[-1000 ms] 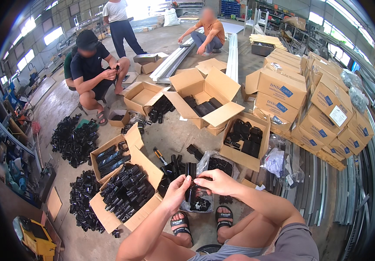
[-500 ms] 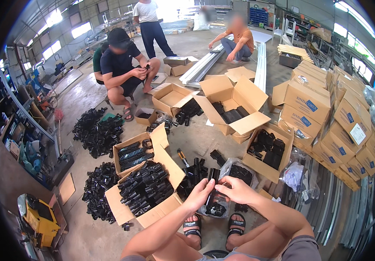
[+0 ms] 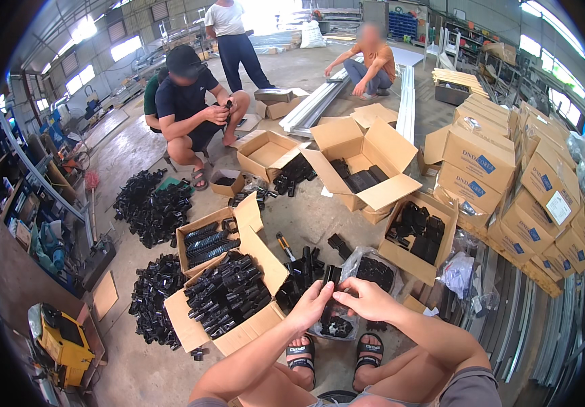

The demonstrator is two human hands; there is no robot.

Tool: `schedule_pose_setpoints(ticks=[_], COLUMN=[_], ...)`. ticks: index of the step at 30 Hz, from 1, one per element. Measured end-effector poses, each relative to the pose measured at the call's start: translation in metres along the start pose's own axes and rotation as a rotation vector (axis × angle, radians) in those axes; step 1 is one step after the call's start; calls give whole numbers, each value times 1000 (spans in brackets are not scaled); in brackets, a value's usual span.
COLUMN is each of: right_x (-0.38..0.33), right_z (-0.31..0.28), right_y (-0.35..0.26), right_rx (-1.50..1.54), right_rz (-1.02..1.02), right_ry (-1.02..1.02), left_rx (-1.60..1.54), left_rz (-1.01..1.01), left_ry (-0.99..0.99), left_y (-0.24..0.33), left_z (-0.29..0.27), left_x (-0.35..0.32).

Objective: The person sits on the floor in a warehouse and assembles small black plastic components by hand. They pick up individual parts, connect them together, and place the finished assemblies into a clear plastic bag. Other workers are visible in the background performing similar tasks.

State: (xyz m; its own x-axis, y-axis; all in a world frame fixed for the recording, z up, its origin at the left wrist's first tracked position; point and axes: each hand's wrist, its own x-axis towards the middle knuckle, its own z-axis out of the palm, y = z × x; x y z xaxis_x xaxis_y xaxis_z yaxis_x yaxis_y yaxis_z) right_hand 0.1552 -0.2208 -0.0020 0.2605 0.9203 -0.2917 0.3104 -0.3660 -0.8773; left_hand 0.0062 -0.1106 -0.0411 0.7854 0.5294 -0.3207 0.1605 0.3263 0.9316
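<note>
Between my knees, a glossy black tubular part [image 3: 332,273] stands nearly upright in my grasp. My left hand [image 3: 310,306] is closed round its left side, thumb along the front. My right hand [image 3: 368,300] is closed at its right side, thumb and fingertips against the lower part; what else those fingers hold is hidden. Below lies a clear plastic bag [image 3: 352,331] with small black pieces. Another bag of small black pieces [image 3: 375,270] is just beyond my right hand. More loose black parts [image 3: 300,268] and a tool with an orange-and-black handle [image 3: 284,245] lie beyond my left hand.
A cardboard box [image 3: 265,327] full of black parts stands at my left, beside a black pile [image 3: 159,298]. At right are an open carton [image 3: 435,268], stacked cartons [image 3: 476,159] and metal profiles [image 3: 510,332]. A crouching person [image 3: 194,102] handles a black part; others are behind.
The black part has dipped slightly lower and toward me. My right thumb has lifted a little, and the right fingers have shifted against the part.
</note>
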Motion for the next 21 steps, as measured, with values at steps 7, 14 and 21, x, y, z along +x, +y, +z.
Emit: schedule_pose_setpoints(ticks=[7, 14, 21], right_x=[-5, 4, 47], right_z=[-4, -8, -101], right_y=[-11, 3, -14], right_rx=[-6, -198, 732], right_rz=[26, -106, -420], right_ry=[0, 207, 696], left_rx=[-17, 116, -6], left_rz=[-124, -56, -62], left_ry=[-19, 153, 70], left_y=[-20, -5, 3], left_z=[-13, -4, -16], left_x=[11, 0, 1])
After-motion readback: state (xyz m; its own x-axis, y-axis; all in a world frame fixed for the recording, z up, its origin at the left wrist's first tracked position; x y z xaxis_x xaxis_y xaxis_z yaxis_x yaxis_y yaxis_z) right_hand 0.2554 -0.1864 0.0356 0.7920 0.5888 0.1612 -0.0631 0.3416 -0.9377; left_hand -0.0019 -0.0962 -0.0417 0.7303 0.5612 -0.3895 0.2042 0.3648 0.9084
